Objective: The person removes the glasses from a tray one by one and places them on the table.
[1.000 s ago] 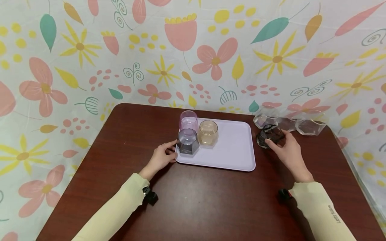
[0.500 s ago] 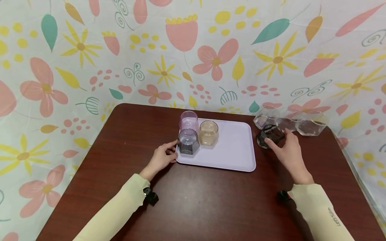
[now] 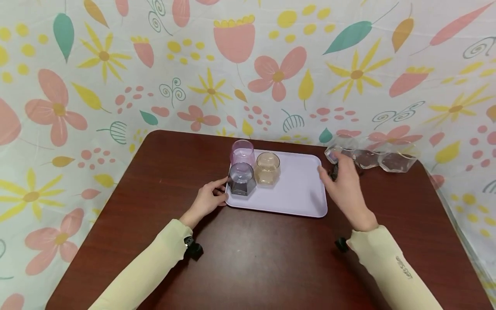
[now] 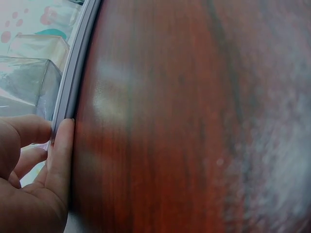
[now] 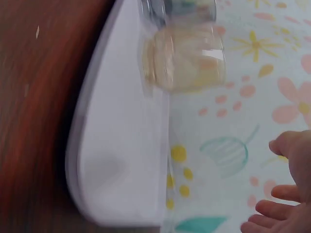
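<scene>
My left hand (image 3: 205,200) pinches the left front corner of a pale lilac tray (image 3: 296,189); in the left wrist view its fingers lie on both sides of the tray rim (image 4: 73,73). At the tray's left end stand a pink glass (image 3: 243,150), a smoky grey faceted glass (image 3: 242,183) and an amber glass (image 3: 268,172). Past the tray's right edge, my right hand (image 3: 346,191) hovers with fingers spread, holding nothing in the right wrist view. Behind it, a dark faceted glass (image 3: 334,173) is mostly hidden.
Several clear faceted vessels (image 3: 398,161) stand in a row at the back right of the brown table (image 3: 248,262). A flower-printed cloth (image 3: 155,64) hangs right behind the table's back edge. The tray's right part bears no glass.
My right hand has let go of the dark glass and moved left, toward the tray's right edge. My left hand keeps its grip on the tray; the glasses on it stay in place.
</scene>
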Motion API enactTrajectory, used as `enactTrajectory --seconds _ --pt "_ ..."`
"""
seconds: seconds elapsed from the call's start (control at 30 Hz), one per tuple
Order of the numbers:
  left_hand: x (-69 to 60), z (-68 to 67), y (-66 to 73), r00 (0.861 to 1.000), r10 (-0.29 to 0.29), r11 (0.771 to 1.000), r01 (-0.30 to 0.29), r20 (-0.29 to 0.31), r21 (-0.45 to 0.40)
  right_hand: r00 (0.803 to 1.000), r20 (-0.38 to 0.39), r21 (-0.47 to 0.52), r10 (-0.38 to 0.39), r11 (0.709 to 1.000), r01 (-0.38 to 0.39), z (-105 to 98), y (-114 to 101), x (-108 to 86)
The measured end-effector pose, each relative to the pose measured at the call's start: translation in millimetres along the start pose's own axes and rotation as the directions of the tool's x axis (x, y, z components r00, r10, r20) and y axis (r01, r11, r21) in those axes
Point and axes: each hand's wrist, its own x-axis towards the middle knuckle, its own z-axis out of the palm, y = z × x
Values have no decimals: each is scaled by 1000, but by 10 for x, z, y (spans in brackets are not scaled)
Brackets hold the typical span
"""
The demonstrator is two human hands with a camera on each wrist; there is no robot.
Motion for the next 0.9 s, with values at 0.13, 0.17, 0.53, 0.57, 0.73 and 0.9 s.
enactTrajectory --seconds 0.13,0.17,0.53,0.57,0.73,0.9 --pt "8 -12 -9 1000 4 1000 -4 -1 -1 992 123 45 18 999 -24 195 -100 29" --pt "12 -14 -8 1000 2 1000 -2 -1 -1 987 160 57 24 998 -34 240 -124 40" --pt "26 -12 -4 1000 -5 1000 5 -3 8 883 460 159 94 970 -186 682 -380 201" --pt "31 -6 -6 1000 -6 1000 6 -2 10 878 470 163 90 969 -187 717 -394 213" --pt "43 13 -17 1000 -6 1000 7 -8 12 881 468 216 66 958 -187 878 -441 258" --pt "32 14 -18 1000 -3 1000 3 -7 8 886 456 256 80 942 -217 982 -458 276"
